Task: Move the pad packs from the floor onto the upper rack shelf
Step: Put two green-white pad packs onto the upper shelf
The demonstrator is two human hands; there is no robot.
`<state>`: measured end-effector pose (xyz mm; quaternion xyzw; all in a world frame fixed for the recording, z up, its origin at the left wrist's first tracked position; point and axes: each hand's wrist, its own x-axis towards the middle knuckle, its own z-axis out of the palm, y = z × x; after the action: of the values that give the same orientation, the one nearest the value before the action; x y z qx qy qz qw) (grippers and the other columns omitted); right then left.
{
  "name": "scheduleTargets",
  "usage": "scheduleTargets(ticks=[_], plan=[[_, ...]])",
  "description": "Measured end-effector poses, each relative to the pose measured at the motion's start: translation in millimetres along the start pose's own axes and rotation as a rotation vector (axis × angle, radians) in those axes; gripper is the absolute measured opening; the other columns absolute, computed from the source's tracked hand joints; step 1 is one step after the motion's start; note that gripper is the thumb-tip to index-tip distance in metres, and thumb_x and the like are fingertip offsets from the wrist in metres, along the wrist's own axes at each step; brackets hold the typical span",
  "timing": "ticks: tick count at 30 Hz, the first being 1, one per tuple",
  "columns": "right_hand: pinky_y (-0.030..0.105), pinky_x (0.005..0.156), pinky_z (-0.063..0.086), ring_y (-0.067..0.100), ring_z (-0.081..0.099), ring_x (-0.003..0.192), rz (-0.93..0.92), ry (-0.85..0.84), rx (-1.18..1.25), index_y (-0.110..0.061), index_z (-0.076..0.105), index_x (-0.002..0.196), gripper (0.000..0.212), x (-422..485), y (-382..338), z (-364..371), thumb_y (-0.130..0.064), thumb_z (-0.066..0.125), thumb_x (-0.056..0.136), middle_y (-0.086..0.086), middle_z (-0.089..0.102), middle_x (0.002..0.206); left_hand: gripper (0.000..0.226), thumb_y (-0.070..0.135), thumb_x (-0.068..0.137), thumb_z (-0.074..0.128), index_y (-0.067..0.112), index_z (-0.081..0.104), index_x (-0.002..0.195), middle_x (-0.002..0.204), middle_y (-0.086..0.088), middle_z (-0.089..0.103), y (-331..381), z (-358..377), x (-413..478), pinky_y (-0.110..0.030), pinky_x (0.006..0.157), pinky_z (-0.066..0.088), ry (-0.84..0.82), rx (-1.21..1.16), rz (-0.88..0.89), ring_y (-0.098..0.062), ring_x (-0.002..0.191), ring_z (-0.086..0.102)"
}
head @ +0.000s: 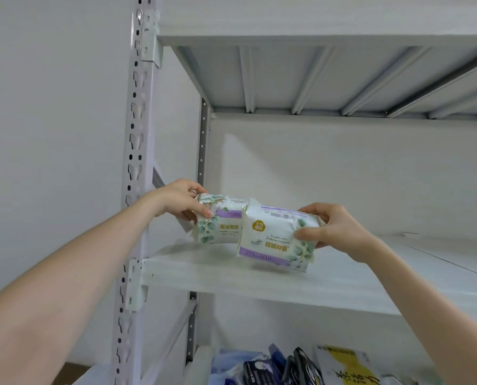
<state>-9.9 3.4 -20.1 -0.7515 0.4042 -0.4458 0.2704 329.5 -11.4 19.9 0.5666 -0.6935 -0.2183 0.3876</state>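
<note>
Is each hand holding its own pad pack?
Yes, the left hand grips the left pad pack and the right hand grips the right pad pack, both above the shelf.

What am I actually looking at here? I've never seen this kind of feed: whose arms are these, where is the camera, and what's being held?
There is no machine here. One wide-angle camera sits on a person's head, so both bare arms reach into view from below. The left hand grips one pad pack, its print upside down; the right hand grips a second pad pack. The two packs touch side by side, at or just above the white rack shelf; contact with the shelf is hard to judge. The rest of that shelf shows nothing else. Another shelf is overhead, and a lower level holds dark packets and a yellow package.
</note>
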Motion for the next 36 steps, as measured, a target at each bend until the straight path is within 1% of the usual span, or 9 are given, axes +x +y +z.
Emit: scheduleTargets(ticks=[3,6,10,18,23,27,31,34,36], plan=[[0.038,0.071,0.060,0.022,0.073,0.081,-0.003,0.004,-0.012,-0.009,0.062,0.111,0.046,27.1,1.9,-0.5,-0.005,0.082,0.070,0.012,0.071,0.100,0.058,0.016,0.066,0.089,0.014,0.060,0.116,0.105,-0.005,0.073,-8.3,-1.4,27.3,-0.043,0.083,0.059,-0.007,0.003,-0.014,-0.022,0.082,0.074],[0.040,0.074,0.060,0.022,0.073,0.082,0.007,-0.002,-0.016,-0.010,0.063,0.111,0.053,45.8,8.7,2.3,-0.013,0.086,0.064,0.012,0.071,0.099,0.057,0.016,0.066,0.089,0.014,0.060,0.115,0.103,-0.006,0.073,-19.8,1.8,49.4,-0.042,0.081,0.060,-0.023,0.003,-0.039,-0.025,0.085,0.074],[0.038,0.072,0.061,0.020,0.073,0.081,0.022,-0.002,-0.040,-0.009,0.062,0.111,0.045,60.8,19.7,6.8,-0.008,0.082,0.071,0.011,0.071,0.098,0.056,0.014,0.067,0.088,0.014,0.060,0.116,0.103,-0.009,0.073,-33.9,6.0,71.7,-0.038,0.076,0.061,-0.057,0.004,-0.068,-0.025,0.080,0.073],[0.041,0.074,0.060,0.021,0.073,0.082,0.066,-0.007,-0.061,-0.011,0.062,0.110,0.043,85.1,36.8,15.7,-0.011,0.082,0.072,0.010,0.071,0.099,0.060,0.018,0.065,0.089,0.019,0.058,0.117,0.103,-0.009,0.074,-55.1,11.6,95.1,-0.042,0.086,0.058,-0.083,0.011,-0.106,-0.025,0.083,0.073],[0.034,0.067,0.059,0.021,0.072,0.083,0.089,-0.010,-0.041,-0.013,0.063,0.109,0.041,93.2,43.5,23.1,-0.012,0.082,0.072,0.010,0.070,0.102,0.067,0.020,0.067,0.088,0.021,0.057,0.127,0.104,-0.006,0.074,-62.5,13.1,98.8,-0.040,0.088,0.057,-0.070,-0.013,-0.107,-0.021,0.083,0.073],[0.040,0.074,0.060,0.021,0.071,0.087,0.109,-0.018,-0.036,-0.015,0.064,0.110,0.041,95.0,50.6,32.2,-0.013,0.081,0.073,0.010,0.069,0.104,0.078,0.021,0.068,0.088,0.022,0.051,0.137,0.110,-0.003,0.071,-65.6,15.6,98.1,-0.037,0.086,0.058,-0.043,-0.057,-0.104,-0.018,0.081,0.073],[0.040,0.077,0.060,0.021,0.070,0.090,0.128,-0.006,0.010,-0.017,0.062,0.113,0.041,93.2,53.0,35.1,-0.015,0.078,0.076,0.009,0.066,0.108,0.083,0.026,0.067,0.088,0.024,0.048,0.139,0.112,0.001,0.069,-73.8,20.7,91.7,-0.036,0.085,0.058,0.023,-0.116,-0.101,-0.018,0.089,0.072],[0.040,0.079,0.059,0.021,0.069,0.093,0.155,0.012,0.027,-0.016,0.055,0.127,0.057,90.6,54.8,35.1,-0.018,0.080,0.075,0.007,0.062,0.112,0.072,0.026,0.069,0.086,0.024,0.054,0.134,0.110,0.001,0.070,-82.1,29.0,82.1,-0.030,0.077,0.056,0.089,-0.232,-0.095,-0.016,0.089,0.071],[0.039,0.078,0.059,0.020,0.069,0.095,0.178,0.009,0.063,-0.015,0.050,0.133,0.067,88.0,57.4,34.9,-0.018,0.081,0.074,0.007,0.063,0.113,0.055,0.027,0.074,0.083,0.024,0.062,0.124,0.110,0.000,0.072,-88.0,35.3,73.0,-0.031,0.080,0.055,0.100,-0.293,-0.096,-0.015,0.094,0.070]])
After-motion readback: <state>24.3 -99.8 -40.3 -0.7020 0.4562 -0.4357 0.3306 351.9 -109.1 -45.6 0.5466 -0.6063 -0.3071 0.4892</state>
